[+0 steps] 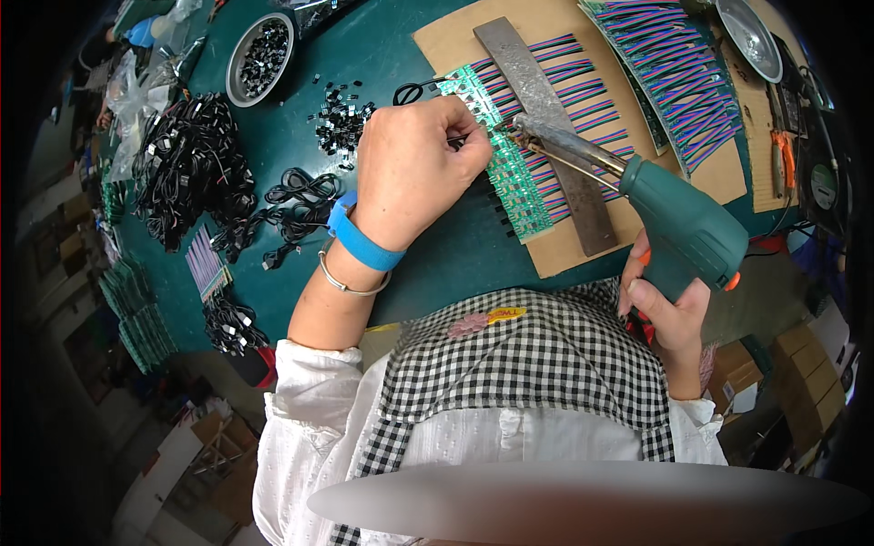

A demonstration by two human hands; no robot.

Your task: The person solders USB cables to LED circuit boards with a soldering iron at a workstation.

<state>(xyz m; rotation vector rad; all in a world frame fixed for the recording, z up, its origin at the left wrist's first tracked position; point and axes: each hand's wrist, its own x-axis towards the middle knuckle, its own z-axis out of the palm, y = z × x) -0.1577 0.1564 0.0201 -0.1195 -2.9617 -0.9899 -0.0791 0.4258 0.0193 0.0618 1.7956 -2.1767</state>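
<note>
The left hand (pixel 419 168), which wears a blue wristband (pixel 366 244) and a silver metal bracelet (pixel 339 283), is closed in a pinch, with thumb and fingers pressed together over a long green circuit board panel (pixel 523 196). A thin dark piece (pixel 456 141) shows between these fingers, but it is too small and too covered to tell exactly what it is. The right hand (pixel 672 309) grasps the handle of a dark green soldering gun (pixel 685 223) with a metal nozzle. The nozzle points to the left, and its end is close to the left fingertips, above the panel; whether it touches, I cannot tell. The panel lies slanting on a brown cardboard sheet (pixel 446 41), in front of the person, and rows of thin multicoloured wires (pixel 583 91) extend from it to the right. A flat grey metal bar (pixel 546 127) lies across these wires. Further to the right is another group of wired boards (pixel 678 82), and beyond it a shiny round metal dish (pixel 752 38). On the left part of the dark green table (pixel 437 273) there are a grey metal bowl (pixel 235 80) with small black parts, a loose heap of similar black parts (pixel 341 123), and a large tangled pile of black cables (pixel 193 168).
</note>
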